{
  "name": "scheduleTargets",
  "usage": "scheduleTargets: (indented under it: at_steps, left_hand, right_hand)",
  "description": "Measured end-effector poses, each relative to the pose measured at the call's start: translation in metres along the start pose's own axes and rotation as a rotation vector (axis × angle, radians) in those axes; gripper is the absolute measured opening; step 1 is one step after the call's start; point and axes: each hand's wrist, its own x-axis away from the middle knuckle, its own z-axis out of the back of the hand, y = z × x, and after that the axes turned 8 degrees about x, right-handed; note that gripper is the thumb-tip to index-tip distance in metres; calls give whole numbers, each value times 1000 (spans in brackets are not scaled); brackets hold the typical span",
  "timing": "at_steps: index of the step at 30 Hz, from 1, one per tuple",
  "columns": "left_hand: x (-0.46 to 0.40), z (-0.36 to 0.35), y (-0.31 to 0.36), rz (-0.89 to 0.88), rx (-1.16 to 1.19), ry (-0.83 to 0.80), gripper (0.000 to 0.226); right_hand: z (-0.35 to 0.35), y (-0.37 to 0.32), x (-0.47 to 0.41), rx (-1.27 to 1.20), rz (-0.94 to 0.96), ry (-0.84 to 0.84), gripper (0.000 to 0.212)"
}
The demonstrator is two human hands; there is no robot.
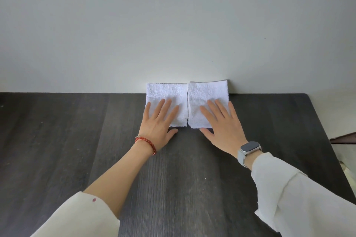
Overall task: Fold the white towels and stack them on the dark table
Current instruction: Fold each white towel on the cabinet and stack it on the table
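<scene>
Dark wood-grain table (96, 140), pale wall (173, 25) behind. Two folded white terry towels side by side, edges touching, at far edge: left towel (165, 92), right towel (208, 92). My left hand (159, 125) and right hand (225, 129) press flat, fingers straight, one each.

wall: plain pale (173, 25), behind tabletop
bracelet: red beads (146, 143)
watch: dark face, grey strap (249, 149)
sleeves: cream (308, 198)

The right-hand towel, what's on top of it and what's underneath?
On the right towel lies the right hand, fingers flat, thumb on the dark table. The towel rests on that table against the wall. Anything between its layers is hidden.
</scene>
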Motion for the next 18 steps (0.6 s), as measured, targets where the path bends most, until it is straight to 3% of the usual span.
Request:
scheduleTargets:
  at_steps: [2, 5, 8, 12, 18]
  left_hand:
    - [4, 4, -2, 99, 62, 23, 61]
    - [-4, 13, -5, 352, 193, 105, 62]
    - [-20, 18, -7, 548, 309, 57, 64]
    - [-32, 16, -8, 666, 592, -31, 66]
    - [-31, 18, -6, 675, 686, -26, 66]
  right_hand:
    - [10, 2, 2, -178, -117, 35, 53]
    - [22, 10, -4, -611, -465, 91, 48]
    - [31, 20, -22, -1015, -759, -64, 51]
    - [22, 21, -39, -1110, -786, -261, 51]
    - [9, 14, -43, -1077, -805, -263, 54]
